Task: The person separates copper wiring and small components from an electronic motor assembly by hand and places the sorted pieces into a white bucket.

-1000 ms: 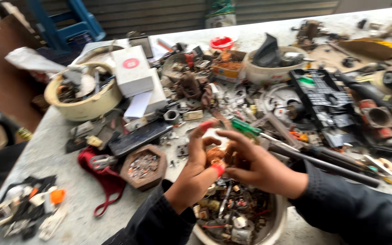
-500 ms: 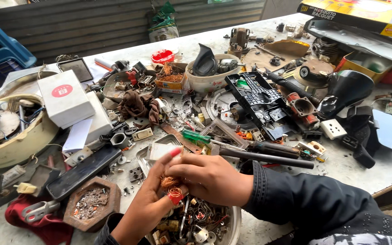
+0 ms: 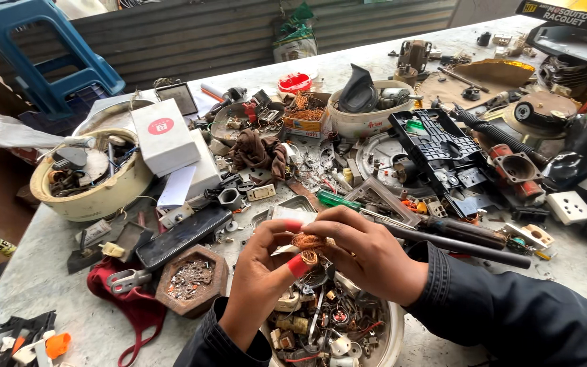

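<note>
Cluttered grey worktable [image 3: 28,285]: far left, a white rectangular box with a round red label [image 3: 163,136]. Near, left hand [image 3: 261,268] and right hand [image 3: 365,248] pinch a tangled copper wire coil [image 3: 307,241] above a white bowl of scrap parts [image 3: 392,336].

One head-worn camera looks steeply down and forward across the cluttered bench [image 3: 28,285] from its near edge, close above the hands, the far edge running along the top.
</note>
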